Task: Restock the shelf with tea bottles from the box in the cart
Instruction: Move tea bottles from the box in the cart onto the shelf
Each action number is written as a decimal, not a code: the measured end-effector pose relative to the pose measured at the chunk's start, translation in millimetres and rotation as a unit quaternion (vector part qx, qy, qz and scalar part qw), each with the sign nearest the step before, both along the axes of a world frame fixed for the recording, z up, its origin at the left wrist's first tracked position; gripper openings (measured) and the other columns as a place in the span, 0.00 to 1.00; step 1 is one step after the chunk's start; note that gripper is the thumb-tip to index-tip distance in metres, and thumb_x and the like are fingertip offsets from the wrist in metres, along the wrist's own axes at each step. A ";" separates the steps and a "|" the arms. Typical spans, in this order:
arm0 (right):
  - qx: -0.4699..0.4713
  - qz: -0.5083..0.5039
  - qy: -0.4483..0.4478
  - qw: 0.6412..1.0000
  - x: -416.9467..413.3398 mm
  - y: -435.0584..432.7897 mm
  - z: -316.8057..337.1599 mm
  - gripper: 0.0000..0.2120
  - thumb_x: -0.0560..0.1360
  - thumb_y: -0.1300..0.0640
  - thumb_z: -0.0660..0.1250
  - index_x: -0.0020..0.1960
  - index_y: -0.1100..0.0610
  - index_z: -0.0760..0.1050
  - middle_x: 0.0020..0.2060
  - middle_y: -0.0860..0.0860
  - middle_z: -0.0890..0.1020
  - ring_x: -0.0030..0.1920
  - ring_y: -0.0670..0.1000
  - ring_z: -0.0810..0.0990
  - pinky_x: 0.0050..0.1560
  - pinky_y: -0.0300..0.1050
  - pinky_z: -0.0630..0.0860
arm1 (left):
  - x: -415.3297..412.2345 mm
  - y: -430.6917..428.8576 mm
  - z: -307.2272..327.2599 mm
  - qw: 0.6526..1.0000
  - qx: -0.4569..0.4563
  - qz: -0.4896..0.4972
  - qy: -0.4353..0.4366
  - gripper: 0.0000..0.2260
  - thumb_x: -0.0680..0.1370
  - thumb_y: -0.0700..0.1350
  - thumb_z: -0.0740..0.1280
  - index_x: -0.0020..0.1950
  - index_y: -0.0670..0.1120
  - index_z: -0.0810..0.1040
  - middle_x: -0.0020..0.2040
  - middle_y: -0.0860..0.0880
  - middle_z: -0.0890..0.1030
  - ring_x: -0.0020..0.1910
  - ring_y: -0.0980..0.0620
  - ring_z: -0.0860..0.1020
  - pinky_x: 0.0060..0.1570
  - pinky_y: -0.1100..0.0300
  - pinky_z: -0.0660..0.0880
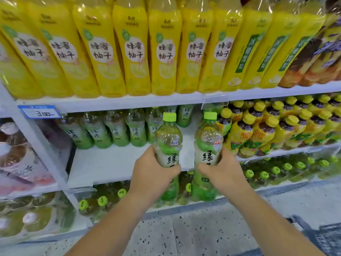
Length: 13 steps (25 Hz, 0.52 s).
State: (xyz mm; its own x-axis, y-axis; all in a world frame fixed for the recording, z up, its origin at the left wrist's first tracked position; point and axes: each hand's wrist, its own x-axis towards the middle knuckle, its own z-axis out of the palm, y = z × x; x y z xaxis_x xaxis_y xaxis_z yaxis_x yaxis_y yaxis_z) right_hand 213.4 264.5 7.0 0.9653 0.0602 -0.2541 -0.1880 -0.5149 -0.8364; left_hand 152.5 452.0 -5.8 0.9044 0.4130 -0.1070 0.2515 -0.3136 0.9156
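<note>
The left hand (pixel 153 174) and the right hand (pixel 222 174) each hold one green tea bottle upright, with the fingers (pixel 171 169) curled around the label part of the body. The left bottle (pixel 168 139) and the right bottle (pixel 208 139) are side by side in the air, near each other but apart, in front of the middle shelf (pixel 110 163). At the back of this shelf stands a row of green tea bottles (pixel 110 130) of the same kind. The front part is bare.

I think the step now is to set both bottles down there. To do it well, keep them upright and place them in line before the back row, with the labels to the front. Do not push the yellow-capped bottles (pixel 258 126) just to the right. Loosen the grip only when each base rests flat.
</note>
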 end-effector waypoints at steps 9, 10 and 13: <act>0.025 0.002 -0.065 0.998 70.6 15.7 -72.3 0.23 0.65 0.56 0.78 0.56 0.44 0.73 0.42 0.41 0.83 0.38 0.34 0.79 0.33 0.32 0.73 | 80.9 -0.3 -74.7 0.997 0.044 0.017 -0.063 0.18 0.66 0.49 0.82 0.49 0.59 0.77 0.45 0.70 0.81 0.44 0.71 0.78 0.37 0.78 0.70; 0.033 0.004 -0.071 0.997 73.9 18.9 -78.9 0.24 0.66 0.57 0.78 0.55 0.43 0.72 0.43 0.40 0.82 0.39 0.31 0.78 0.33 0.29 0.72 | 86.2 0.1 -81.5 0.996 0.039 0.021 -0.076 0.19 0.66 0.48 0.82 0.50 0.60 0.78 0.46 0.68 0.82 0.45 0.71 0.78 0.38 0.79 0.70; 0.060 0.005 -0.108 0.992 80.0 21.5 -94.7 0.25 0.67 0.59 0.79 0.55 0.42 0.71 0.45 0.35 0.81 0.43 0.26 0.77 0.37 0.21 0.70 | 98.4 -2.5 -94.8 0.993 0.045 0.031 -0.108 0.20 0.65 0.48 0.83 0.51 0.61 0.78 0.48 0.59 0.82 0.47 0.70 0.78 0.40 0.79 0.70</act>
